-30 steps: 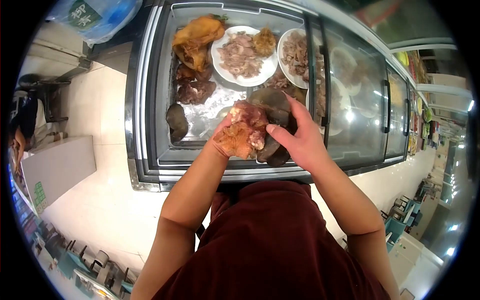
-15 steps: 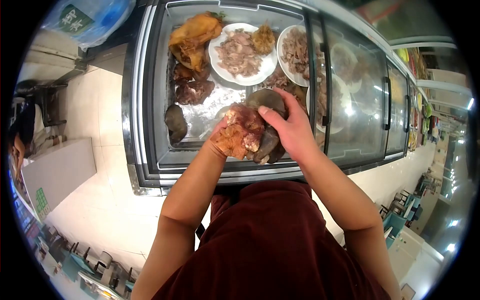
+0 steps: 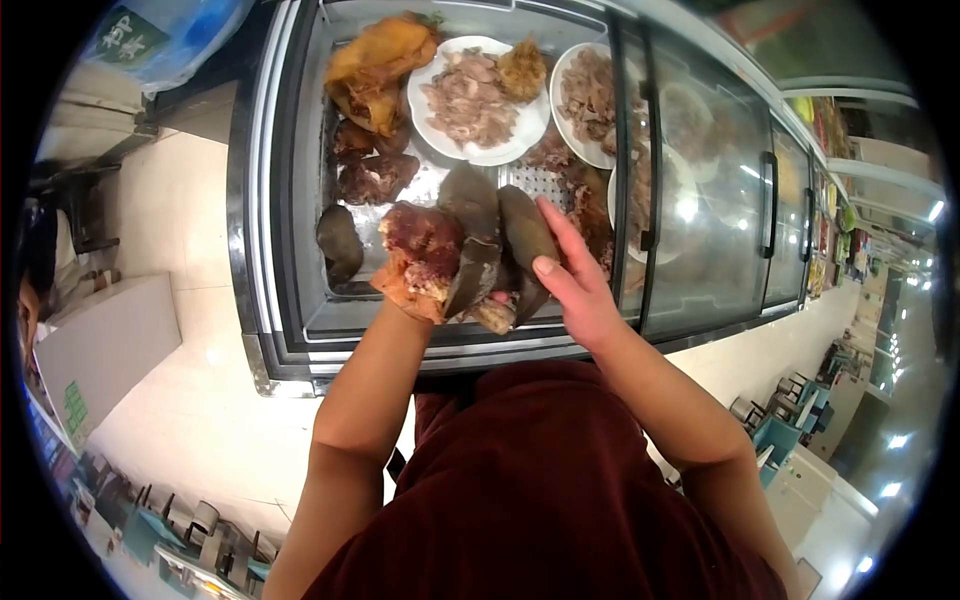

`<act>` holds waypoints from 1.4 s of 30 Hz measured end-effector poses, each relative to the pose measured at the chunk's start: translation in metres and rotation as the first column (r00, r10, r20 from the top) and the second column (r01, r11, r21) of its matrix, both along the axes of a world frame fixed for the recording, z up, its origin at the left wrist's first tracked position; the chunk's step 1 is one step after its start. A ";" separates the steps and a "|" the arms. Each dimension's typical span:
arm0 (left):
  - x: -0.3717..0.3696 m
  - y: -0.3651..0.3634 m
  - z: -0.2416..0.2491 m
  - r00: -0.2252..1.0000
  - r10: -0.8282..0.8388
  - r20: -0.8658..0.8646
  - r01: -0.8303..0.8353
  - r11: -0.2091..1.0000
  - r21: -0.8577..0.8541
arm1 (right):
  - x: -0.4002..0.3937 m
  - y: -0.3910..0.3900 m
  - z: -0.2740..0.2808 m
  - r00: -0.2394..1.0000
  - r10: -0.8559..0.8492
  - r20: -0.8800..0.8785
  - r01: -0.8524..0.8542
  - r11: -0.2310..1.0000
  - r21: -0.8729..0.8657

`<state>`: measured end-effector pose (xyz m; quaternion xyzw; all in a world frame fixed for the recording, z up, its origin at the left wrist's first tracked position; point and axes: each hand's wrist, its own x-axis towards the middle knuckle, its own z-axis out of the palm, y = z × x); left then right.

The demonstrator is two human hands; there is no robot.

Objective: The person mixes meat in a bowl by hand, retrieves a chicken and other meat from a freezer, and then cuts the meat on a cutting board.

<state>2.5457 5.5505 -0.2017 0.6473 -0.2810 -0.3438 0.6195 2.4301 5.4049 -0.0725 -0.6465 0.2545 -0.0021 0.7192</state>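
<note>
The left hand point(image 3: 408, 318), mostly hidden, is beneath a reddish meat chunk point(image 3: 422, 245); whether its fingers are closed cannot be told. The right hand point(image 3: 590, 308) is wide, thumb and fingers parted, touching the right side of a dark piece point(image 3: 526, 232). Another dark piece point(image 3: 470, 210) lies between that and the chunk, all above the near part of an open display case point(image 3: 315, 180). On the far side are a yellow-brown bird point(image 3: 385, 65), left, and a white plate point(image 3: 500, 150) of sliced meat, right of it.
</note>
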 end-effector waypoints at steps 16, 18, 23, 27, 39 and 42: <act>0.015 0.056 0.016 0.443 0.032 -0.896 -0.334 0.934 -0.131 | -0.049 -0.037 -0.141 0.731 -0.246 -0.636 0.400 0.910 0.108; 0.018 0.062 0.020 0.487 0.096 -0.868 -0.330 0.941 -0.081 | -0.053 -0.055 -0.165 0.719 -0.340 -0.606 0.428 0.904 0.000; 0.020 0.077 0.033 0.536 0.233 -0.811 -0.329 0.943 0.052 | -0.016 -0.116 -0.200 0.643 -0.576 -0.505 0.444 0.817 -0.367; 0.023 0.085 0.043 0.546 0.317 -0.776 -0.331 0.932 0.148 | 0.003 -0.182 -0.266 0.411 -0.687 -0.600 0.863 0.504 0.014; 0.029 0.074 0.045 0.537 0.411 -0.736 -0.312 0.908 0.279 | 0.013 -0.204 -0.334 0.227 -0.796 -0.561 0.929 0.350 -0.119; 0.027 0.072 0.041 0.531 0.416 -0.739 -0.312 0.906 0.285 | 0.014 -0.179 -0.300 0.464 -0.478 -0.746 -0.240 0.743 -0.625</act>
